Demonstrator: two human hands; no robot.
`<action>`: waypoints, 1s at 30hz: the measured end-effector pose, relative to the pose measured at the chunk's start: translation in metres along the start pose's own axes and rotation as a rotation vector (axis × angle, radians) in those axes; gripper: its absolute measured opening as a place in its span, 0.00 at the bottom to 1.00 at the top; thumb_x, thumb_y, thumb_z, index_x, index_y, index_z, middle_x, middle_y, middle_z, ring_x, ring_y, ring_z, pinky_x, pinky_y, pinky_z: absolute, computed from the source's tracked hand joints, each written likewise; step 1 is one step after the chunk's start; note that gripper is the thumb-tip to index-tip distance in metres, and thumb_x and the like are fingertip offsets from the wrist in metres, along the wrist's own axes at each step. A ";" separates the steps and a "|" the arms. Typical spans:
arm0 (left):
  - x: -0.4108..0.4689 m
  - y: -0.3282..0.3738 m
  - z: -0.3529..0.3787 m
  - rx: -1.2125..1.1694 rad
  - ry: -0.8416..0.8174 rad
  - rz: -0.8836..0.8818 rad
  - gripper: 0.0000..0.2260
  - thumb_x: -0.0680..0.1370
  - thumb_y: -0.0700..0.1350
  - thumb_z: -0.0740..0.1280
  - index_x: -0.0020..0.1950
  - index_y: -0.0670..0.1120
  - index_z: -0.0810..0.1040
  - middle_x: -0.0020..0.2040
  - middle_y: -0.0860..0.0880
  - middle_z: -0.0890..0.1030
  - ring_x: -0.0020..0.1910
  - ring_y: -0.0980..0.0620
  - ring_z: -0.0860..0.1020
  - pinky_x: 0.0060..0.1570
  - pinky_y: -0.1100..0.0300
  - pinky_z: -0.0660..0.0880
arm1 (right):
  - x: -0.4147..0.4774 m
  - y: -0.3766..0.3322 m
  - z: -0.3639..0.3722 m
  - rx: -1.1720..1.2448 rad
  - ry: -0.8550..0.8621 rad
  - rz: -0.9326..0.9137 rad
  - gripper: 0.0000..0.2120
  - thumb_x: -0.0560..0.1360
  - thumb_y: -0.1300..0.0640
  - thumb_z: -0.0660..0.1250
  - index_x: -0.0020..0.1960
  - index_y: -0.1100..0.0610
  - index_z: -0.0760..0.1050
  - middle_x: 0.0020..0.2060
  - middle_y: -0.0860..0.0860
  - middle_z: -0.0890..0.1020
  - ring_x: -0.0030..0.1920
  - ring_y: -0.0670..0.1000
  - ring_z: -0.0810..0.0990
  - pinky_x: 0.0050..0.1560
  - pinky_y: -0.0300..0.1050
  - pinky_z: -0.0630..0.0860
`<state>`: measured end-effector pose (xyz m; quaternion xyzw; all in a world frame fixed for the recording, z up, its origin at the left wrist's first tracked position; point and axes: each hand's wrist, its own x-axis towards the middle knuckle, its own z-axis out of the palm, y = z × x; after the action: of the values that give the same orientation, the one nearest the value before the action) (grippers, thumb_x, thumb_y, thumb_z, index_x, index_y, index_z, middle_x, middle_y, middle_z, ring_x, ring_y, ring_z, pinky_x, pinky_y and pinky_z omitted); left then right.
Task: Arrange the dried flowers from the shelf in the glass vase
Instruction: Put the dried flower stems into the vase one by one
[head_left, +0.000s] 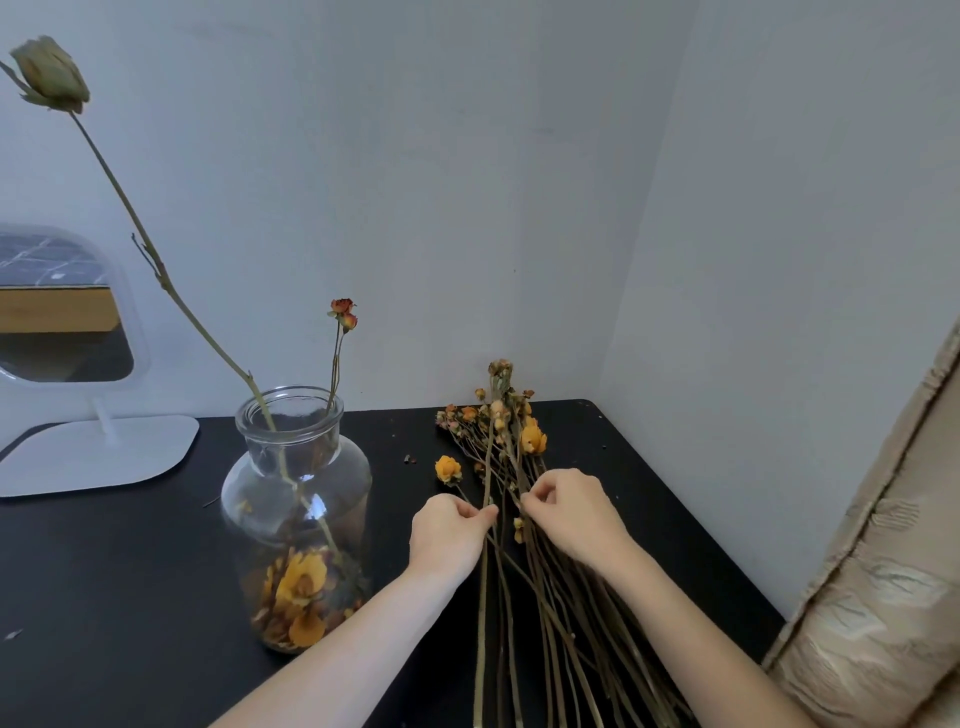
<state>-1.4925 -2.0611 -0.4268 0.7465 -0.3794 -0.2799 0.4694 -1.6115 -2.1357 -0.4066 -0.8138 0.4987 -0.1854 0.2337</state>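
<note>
On the black tabletop, right of the vase, the flower bundle is pinched by the left hand and right hand; one stem should be teased out slowly, so brittle heads are spared.

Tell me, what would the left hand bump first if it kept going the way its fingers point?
Probably the next stems of the flower bunch, then the right hand beyond. The left hand points rightward at them; depth is unclear.

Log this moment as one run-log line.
left hand: pinches flower bundle | right hand: pinches same bundle | bundle: lying on table | glass vase: upright, partly filled
</note>
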 end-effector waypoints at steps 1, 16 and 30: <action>0.000 0.002 -0.001 0.006 0.004 0.014 0.16 0.76 0.48 0.67 0.30 0.44 0.72 0.22 0.52 0.67 0.23 0.54 0.66 0.34 0.59 0.69 | 0.000 0.000 -0.004 0.048 0.024 -0.003 0.06 0.75 0.51 0.64 0.44 0.51 0.78 0.31 0.46 0.78 0.35 0.45 0.78 0.41 0.43 0.77; -0.027 0.057 -0.034 -0.137 0.052 0.421 0.06 0.79 0.47 0.62 0.45 0.48 0.78 0.32 0.52 0.75 0.29 0.60 0.71 0.33 0.67 0.69 | 0.002 -0.018 -0.070 0.689 0.411 -0.046 0.06 0.76 0.55 0.63 0.46 0.56 0.77 0.29 0.48 0.74 0.31 0.45 0.73 0.35 0.39 0.68; -0.077 0.135 -0.170 -0.253 0.218 0.724 0.10 0.80 0.45 0.58 0.42 0.47 0.76 0.28 0.56 0.69 0.25 0.61 0.67 0.24 0.70 0.64 | -0.010 -0.101 -0.083 0.800 0.390 -0.240 0.05 0.76 0.55 0.64 0.42 0.53 0.77 0.29 0.46 0.75 0.29 0.43 0.73 0.32 0.37 0.67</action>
<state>-1.4448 -1.9512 -0.2300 0.5263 -0.5283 -0.0600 0.6636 -1.5869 -2.1034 -0.2825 -0.6615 0.3250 -0.5389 0.4079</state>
